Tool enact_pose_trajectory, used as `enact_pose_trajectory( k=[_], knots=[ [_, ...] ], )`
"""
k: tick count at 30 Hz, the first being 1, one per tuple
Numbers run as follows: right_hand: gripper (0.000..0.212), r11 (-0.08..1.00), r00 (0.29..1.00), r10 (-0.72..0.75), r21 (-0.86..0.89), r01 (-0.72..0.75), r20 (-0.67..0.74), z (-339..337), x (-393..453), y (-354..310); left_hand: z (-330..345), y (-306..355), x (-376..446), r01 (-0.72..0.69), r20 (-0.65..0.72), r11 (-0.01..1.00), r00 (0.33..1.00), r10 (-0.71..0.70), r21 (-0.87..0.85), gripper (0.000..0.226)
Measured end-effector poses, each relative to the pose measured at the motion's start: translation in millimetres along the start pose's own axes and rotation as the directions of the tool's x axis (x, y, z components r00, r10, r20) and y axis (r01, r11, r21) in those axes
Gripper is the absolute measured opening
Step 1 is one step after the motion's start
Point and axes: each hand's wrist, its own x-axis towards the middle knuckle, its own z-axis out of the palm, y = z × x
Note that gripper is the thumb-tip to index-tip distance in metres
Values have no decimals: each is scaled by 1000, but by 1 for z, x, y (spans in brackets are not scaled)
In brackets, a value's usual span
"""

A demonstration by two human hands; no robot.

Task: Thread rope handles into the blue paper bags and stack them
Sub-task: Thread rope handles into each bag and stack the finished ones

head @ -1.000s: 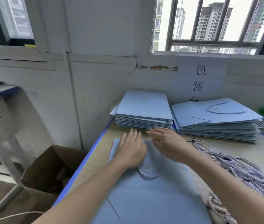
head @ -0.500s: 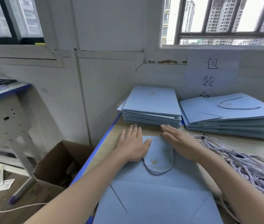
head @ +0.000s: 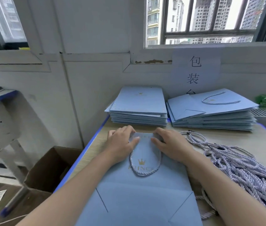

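A flat, matte blue paper bag (head: 138, 193) with a gold crown lies at 6 o'clock on the table (head: 90, 149). A twisted rope loop (head: 145, 170) rests on it. The left hand (head: 120, 144) and right hand (head: 171, 144) each pinch its top edge.

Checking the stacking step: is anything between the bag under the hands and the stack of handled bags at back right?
Nothing visible. The bag lies flat under both hands; bare table separates it from the handled stack. The loose ropes lie off to the right.
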Motion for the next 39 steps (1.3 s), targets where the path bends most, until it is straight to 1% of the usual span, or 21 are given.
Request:
enact_pose_trajectory(
  k=[3, 5, 7, 10, 11, 12, 14, 16, 19, 21, 23, 25, 26, 28, 30, 31, 32, 33, 35, 37, 39],
  knots=[
    [33, 996, 990, -25, -83, 14, -137, -7, -4, -1, 1, 12, -2, -80, -90, 997, 993, 80, -1, 13],
    [39, 993, 990, -24, -115, 8, -137, -6, -5, 1, 6, 17, -2, -133, -90, 990, 987, 137, 47, 14],
    [45, 992, 998, -8, -125, 0, -66, -1, -4, 3, 13, 18, -2, -147, -16, 983, 989, 150, 108, 21],
    [48, 987, 1000, 6, -160, -5, 11, -1, -5, 2, 13, 20, 0, -133, 166, 972, 981, 102, 191, 50],
    [45, 987, 1000, 9, -163, -6, 20, -3, -7, 1, 11, 22, 0, -137, 206, 968, 974, 93, 208, 54],
    [43, 988, 1000, 10, -151, -6, 28, -6, -8, 0, 8, 24, 2, -135, 237, 968, 968, 83, 211, 48],
    [42, 994, 999, 24, -104, -20, 40, -13, -10, -2, 0, 33, 9, -144, 266, 968, 960, 87, 203, 26],
    [43, 993, 998, 60, -104, -58, 22, -29, -5, 3, -13, 48, 27, -185, 252, 954, 960, 123, 236, 18],
    [41, 975, 994, 102, -194, -105, -25, -68, 11, 24, -29, 78, 69, -248, 192, 922, 961, 197, 297, 27],
    [36, 967, 990, 142, -211, -140, -6, -96, 18, 37, -34, 96, 99, -285, 124, 911, 958, 259, 299, 29],
    [36, 966, 984, 179, -183, -180, -22, -118, 23, 54, -34, 112, 127, -343, 11, 917, 938, 348, 203, 27],
    [35, 956, 960, 249, -122, -265, -129, -138, 32, 75, -32, 130, 145, -407, -129, 912, 903, 411, 53, 31],
    [35, 940, 934, 300, -109, -325, -196, -148, 38, 88, -31, 139, 150, -417, -173, 909, 895, 411, 3, 36],
    [37, 882, 864, 404, -123, -455, -302, -168, 54, 116, -27, 147, 155, -394, -167, 919, 905, 391, 19, 44],
    [40, 787, 814, 471, -255, -562, -341, -179, 66, 136, -15, 142, 156, -332, -62, 940, 940, 336, 77, 47],
    [41, 752, 810, 474, -319, -576, -344, -177, 70, 141, -10, 136, 155, -289, -1, 954, 957, 290, 83, 47],
    [40, 757, 830, 451, -352, -551, -329, -171, 71, 141, -5, 128, 156, -235, 54, 968, 972, 231, 86, 47],
    [38, 793, 872, 402, -371, -484, -278, -160, 71, 137, -1, 119, 156, -174, 102, 979, 981, 163, 103, 48],
    [36, 882, 955, 284, -366, -296, -88, -124, 64, 122, 7, 101, 157, -56, 205, 984, 979, 20, 168, 56],
    [40, 923, 957, 267, -317, -220, 116, -92, 53, 109, 11, 87, 153, 7, 317, 978, 945, -75, 208, 65],
    [50, 911, 921, 330, -324, -254, 207, -76, 54, 112, 14, 78, 148, -1, 368, 977, 926, -79, 212, 67]
  ],
)
